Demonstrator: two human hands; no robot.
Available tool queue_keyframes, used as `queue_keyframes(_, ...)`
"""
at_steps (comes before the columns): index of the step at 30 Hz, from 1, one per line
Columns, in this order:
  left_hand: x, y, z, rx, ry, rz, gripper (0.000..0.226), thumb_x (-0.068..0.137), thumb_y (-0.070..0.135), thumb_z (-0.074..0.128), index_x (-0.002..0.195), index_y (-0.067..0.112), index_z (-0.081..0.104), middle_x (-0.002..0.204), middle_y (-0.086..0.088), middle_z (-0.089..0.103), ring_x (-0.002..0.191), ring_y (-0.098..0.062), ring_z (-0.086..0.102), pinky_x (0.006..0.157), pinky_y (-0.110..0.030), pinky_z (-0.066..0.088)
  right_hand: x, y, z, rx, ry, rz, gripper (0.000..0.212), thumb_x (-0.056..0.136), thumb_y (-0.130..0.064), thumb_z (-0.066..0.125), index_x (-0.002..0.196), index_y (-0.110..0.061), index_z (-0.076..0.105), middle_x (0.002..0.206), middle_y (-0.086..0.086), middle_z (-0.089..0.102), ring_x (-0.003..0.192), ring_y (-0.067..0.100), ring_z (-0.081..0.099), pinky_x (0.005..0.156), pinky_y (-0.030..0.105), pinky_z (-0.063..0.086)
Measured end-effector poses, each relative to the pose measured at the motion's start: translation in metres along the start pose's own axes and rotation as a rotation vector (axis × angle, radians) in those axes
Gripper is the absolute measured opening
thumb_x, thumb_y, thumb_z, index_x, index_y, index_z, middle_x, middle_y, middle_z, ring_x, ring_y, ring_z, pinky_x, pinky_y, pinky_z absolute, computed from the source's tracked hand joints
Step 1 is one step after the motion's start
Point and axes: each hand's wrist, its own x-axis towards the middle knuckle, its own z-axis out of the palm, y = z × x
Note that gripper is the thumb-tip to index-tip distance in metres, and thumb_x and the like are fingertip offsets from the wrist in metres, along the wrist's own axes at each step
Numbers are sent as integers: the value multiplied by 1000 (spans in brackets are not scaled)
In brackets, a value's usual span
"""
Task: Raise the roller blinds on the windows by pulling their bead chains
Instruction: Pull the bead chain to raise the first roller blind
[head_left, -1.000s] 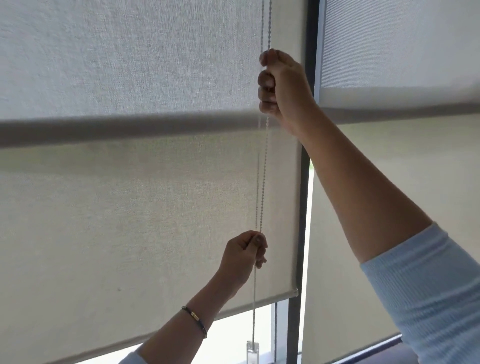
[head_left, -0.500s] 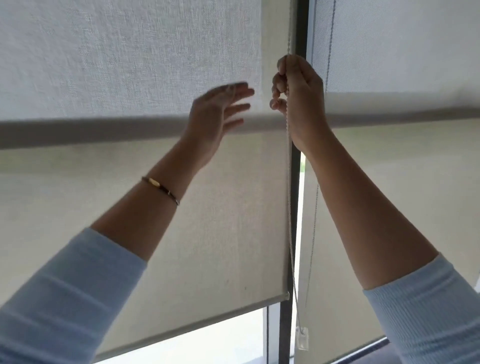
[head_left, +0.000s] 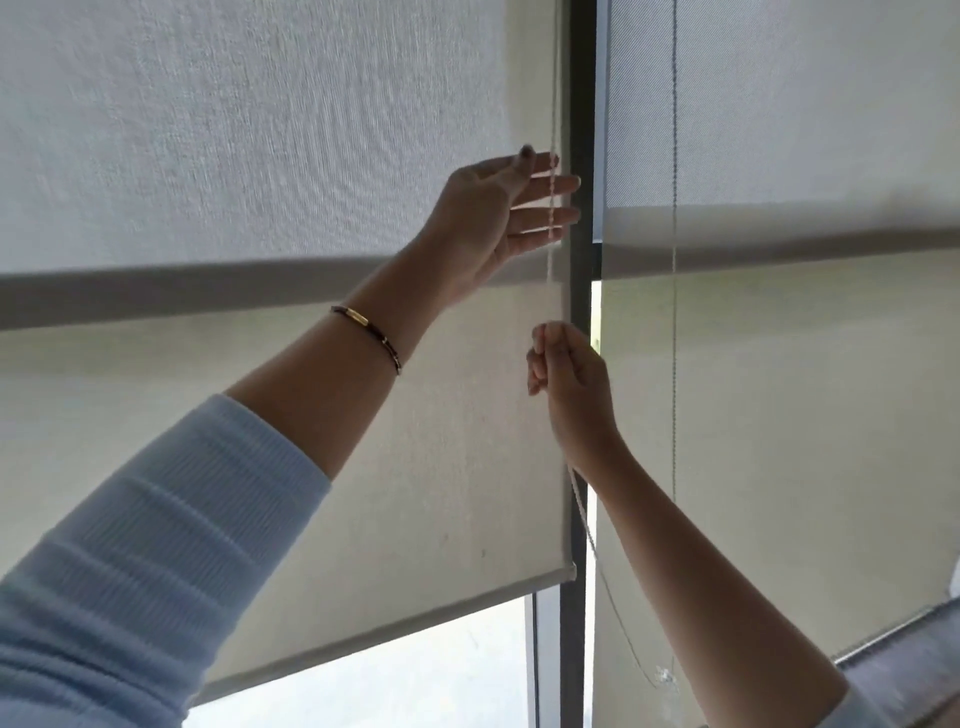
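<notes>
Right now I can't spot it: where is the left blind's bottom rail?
Head view, lower centre: the pale bottom rail slants below the blue-sleeved left arm, ending at the dark window frame.

We see dark window frame post (head_left: 581, 104) running vertically between two panes. Bright glass (head_left: 415, 675) shows at bottom, overexposed, nothing readable beyond. Thin dark bracelet with gold bead (head_left: 363, 330) sits on wrist. Light-blue ribbed sleeve (head_left: 130, 571) fills lower left corner. Grey sill-like surface (head_left: 914, 660) at lower right edge, blurred.
</notes>
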Motion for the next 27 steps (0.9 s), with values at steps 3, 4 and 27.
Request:
queue_keyframes(3,-2,-16,4,-3,27,-3,33,104,19,44,122,-3,61,108,-17,73,93,-30,74,87,-41,60,-22,16,-1,-47,20,9,30,106,-15,35,82,-15,53,64,-3,46,59,13,44,55,27,41)
queue_keyframes(4,-3,-21,5,-10,30,1,30,102,16,46,119,-4,63,99,-15,73,84,-25,73,83,-37,61,-30,21,-1,-54,22,13,30,106,-16,35,82,-14,53,64,-2,46,59,13,44,55,27,41)
queue_keyframes(27,-123,-216,-31,-29,185,-251,29,97,5,55,80,14,77,62,-2,59,62,-18,50,71,-34,49,-153,124,-24,-295,-419,613,22,97,-4,51,90,-18,67,96,-13,72,94,-4,65,84,18,51)
